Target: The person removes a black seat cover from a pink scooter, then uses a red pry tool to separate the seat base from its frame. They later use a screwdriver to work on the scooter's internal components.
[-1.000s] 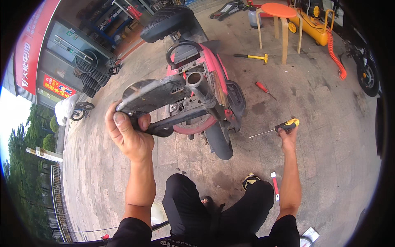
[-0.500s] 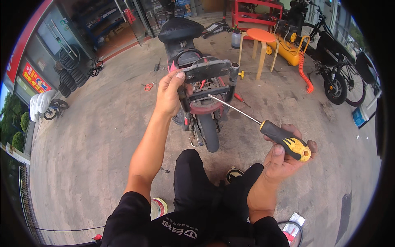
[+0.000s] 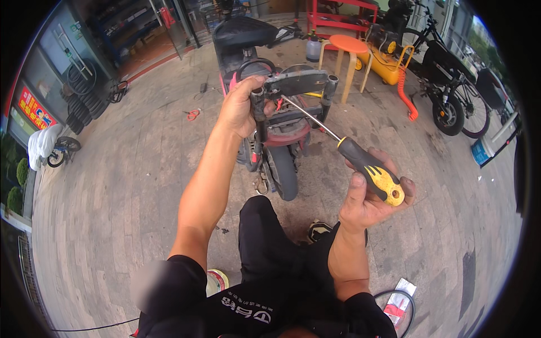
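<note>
Near eleven o'clock, our left hand (image 3: 242,110) has its fingers clamped on the dark bracket (image 3: 304,82), at twelve before the scooter (image 3: 282,169). Our right hand's (image 3: 366,207) fingers wrap the screwdriver (image 3: 363,162) at three, pointing toward ten. We judge we're lining up its tip, contact unclear; next calls for steadiness.

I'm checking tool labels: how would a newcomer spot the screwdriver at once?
Find the scooter at upper centre, then go down and right to the right hand. It grips the screwdriver, whose metal shaft points up and left. Unlike the dark frame in the left hand, it has a black-and-yellow handle.
</note>
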`<state>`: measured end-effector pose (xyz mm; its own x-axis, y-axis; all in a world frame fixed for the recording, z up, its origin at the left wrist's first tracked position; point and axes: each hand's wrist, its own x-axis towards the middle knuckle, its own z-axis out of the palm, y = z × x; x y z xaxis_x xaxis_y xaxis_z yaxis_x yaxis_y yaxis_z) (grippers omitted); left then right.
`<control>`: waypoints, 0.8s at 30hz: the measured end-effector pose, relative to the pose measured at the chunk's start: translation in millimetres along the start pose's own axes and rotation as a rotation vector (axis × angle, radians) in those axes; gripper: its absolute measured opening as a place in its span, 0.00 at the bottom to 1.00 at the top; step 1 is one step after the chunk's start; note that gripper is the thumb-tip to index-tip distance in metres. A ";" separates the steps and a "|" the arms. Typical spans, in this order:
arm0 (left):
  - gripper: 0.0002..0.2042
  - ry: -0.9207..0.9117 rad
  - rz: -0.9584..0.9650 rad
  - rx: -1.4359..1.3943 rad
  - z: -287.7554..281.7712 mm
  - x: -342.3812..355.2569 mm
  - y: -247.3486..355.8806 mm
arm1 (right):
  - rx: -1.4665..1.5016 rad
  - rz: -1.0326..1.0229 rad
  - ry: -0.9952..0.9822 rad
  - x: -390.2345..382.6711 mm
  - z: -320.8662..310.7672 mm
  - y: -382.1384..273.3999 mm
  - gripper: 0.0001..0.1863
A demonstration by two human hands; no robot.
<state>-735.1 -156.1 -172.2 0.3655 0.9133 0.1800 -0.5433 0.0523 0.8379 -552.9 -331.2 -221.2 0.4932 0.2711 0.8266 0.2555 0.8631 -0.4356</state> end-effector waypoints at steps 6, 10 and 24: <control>0.13 -0.182 -0.187 -0.081 -8.9 12.7 9.0 | -0.007 -0.025 0.043 -8.0 5.4 1.5 0.36; 0.09 -0.170 -0.210 -0.062 -10.8 13.7 8.6 | -0.032 -0.041 0.039 -10.2 6.3 1.8 0.37; 0.04 -0.148 -0.195 -0.025 -12.2 14.0 8.5 | -0.025 -0.086 0.000 -10.3 9.2 7.5 0.35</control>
<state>-743.9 -138.0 -168.8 0.5713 0.8156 0.0914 -0.4696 0.2335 0.8514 -563.7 -323.6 -229.7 0.4685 0.1969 0.8613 0.3174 0.8722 -0.3721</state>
